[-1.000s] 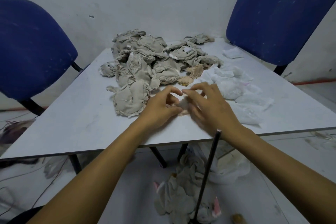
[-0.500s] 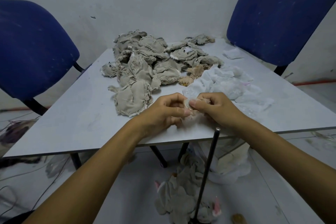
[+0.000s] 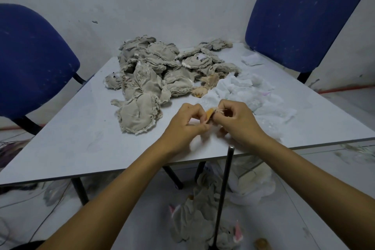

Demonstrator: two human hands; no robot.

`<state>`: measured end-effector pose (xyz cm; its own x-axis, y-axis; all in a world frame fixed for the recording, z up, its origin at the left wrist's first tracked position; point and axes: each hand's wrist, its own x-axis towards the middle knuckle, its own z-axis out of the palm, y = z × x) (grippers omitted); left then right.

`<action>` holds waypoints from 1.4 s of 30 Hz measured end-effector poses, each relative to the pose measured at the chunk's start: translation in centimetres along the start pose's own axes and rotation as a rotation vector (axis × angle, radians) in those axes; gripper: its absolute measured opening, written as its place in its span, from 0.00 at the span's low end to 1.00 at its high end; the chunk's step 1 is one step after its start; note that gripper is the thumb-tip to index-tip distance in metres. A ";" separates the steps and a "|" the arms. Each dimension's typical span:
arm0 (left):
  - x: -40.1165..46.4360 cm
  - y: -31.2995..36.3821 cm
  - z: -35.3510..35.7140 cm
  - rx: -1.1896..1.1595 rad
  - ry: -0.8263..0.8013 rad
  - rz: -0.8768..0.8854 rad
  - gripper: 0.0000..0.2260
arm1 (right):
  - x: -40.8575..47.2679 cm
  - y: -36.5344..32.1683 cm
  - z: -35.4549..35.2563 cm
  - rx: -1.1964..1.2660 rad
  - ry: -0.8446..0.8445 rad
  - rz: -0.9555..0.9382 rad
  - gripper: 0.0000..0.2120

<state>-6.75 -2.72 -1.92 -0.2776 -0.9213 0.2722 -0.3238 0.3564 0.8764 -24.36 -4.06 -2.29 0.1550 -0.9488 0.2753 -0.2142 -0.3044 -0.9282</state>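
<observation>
Flat white table (image 3: 71, 144) fills the middle. Left blue padded chair (image 3: 30, 63) and right blue padded chair (image 3: 304, 16) sit at its far corners. Heap of grey frayed fabric toy skins (image 3: 154, 79) mid-table, crumpled white cloth pile (image 3: 253, 95) just beside it on the R. Thin black upright rod (image 3: 223, 189) meets the near edge (just below the R wrist). Left hand (image 3: 182, 126) & right hand (image 3: 237, 122) are curled, fingertips meeting. Both pinch a small orange-tan fabric scrap (image 3: 209, 112) between them, over the tabletop, near the white pile.
</observation>
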 end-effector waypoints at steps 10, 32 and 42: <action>0.5 0.3 -1.2 -0.594 -0.151 -0.237 0.10 | 0.1 -0.3 -0.4 0.345 -0.066 0.000 0.13; 15.1 -3.5 -0.8 0.577 -0.039 0.014 0.27 | 15.8 -0.2 0.8 -1.204 -0.089 0.064 0.15; 17.7 -5.2 -0.3 0.573 -0.159 -0.084 0.18 | 17.7 1.7 -0.7 -1.155 -0.185 0.225 0.11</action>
<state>-9.75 -20.93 -1.55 -0.3478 -0.9311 0.1099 -0.7740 0.3513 0.5269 -22.63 -21.44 1.14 0.1194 -0.9928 0.0066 -0.9815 -0.1191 -0.1500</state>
